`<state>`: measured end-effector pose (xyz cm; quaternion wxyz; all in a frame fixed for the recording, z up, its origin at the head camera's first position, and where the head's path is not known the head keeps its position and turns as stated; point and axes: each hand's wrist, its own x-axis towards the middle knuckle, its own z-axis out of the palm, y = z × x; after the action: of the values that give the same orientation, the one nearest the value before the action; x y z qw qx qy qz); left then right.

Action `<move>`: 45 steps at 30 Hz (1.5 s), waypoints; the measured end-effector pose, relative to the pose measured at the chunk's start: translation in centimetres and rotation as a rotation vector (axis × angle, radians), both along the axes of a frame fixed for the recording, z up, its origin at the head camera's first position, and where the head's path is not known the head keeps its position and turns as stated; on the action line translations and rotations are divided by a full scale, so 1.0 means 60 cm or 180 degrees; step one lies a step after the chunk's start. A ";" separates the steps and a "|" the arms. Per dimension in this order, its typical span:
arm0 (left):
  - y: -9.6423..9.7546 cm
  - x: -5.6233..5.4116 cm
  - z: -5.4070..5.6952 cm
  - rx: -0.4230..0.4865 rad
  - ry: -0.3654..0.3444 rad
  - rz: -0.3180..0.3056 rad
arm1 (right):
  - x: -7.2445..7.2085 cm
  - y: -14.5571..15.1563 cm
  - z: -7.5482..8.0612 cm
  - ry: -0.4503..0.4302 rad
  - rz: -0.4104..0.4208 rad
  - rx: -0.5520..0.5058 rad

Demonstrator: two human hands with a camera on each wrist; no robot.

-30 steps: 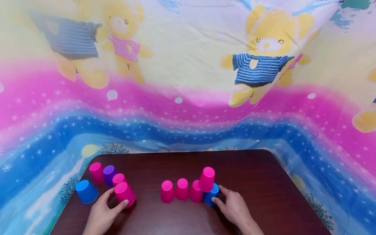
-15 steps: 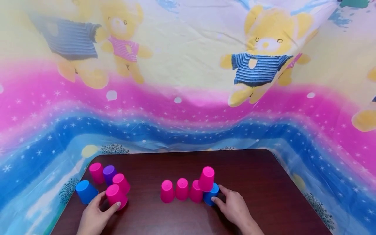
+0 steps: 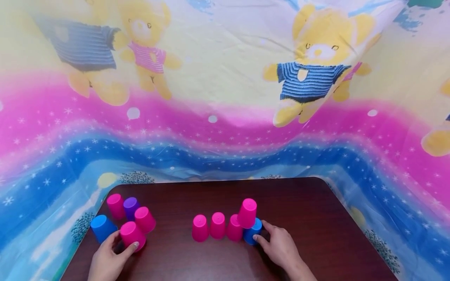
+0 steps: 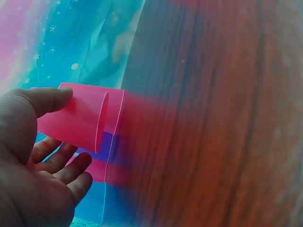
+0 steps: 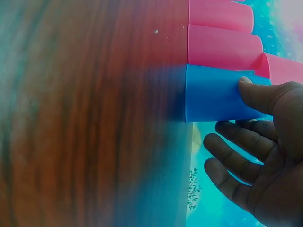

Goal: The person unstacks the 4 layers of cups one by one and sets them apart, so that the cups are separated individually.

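Note:
My left hand [image 3: 109, 255] grips an upside-down pink cup [image 3: 132, 236] between thumb and fingers at the table's left. In the left wrist view that cup's rim [image 4: 102, 124] hangs a little off the tabletop. Beside it stand a blue cup [image 3: 103, 228], a second pink cup [image 3: 145, 220], a purple cup [image 3: 131, 208] and a far pink cup [image 3: 115, 206]. My right hand [image 3: 281, 246] pinches a blue cup [image 3: 251, 233] at the right end of a row. A raised pink cup [image 3: 248, 213] sits across this blue cup and the pink cup [image 3: 234, 229] beside it.
Two more pink cups, one at the row's left end [image 3: 200, 228] and one beside it [image 3: 218, 226], stand upside down. The dark wooden table [image 3: 197, 261] has rounded far corners. A bear-print cloth [image 3: 218, 93] hangs behind and around it.
My left hand has carried the pink cup leftward, away from the second pink cup and closer to the blue one. The right hand and the row of cups stay as they were.

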<state>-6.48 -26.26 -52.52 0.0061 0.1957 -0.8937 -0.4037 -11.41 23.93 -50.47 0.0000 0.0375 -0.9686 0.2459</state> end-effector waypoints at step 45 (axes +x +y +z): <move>-0.021 -0.005 0.002 -0.0228 -0.0140 -0.0003 | 0.002 0.001 0.003 -0.0057 -0.0012 0.0032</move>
<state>-6.80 -27.51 -52.43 -0.0066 0.2038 -0.9076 -0.3671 -11.26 23.96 -50.29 -0.0084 0.0335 -0.9698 0.2415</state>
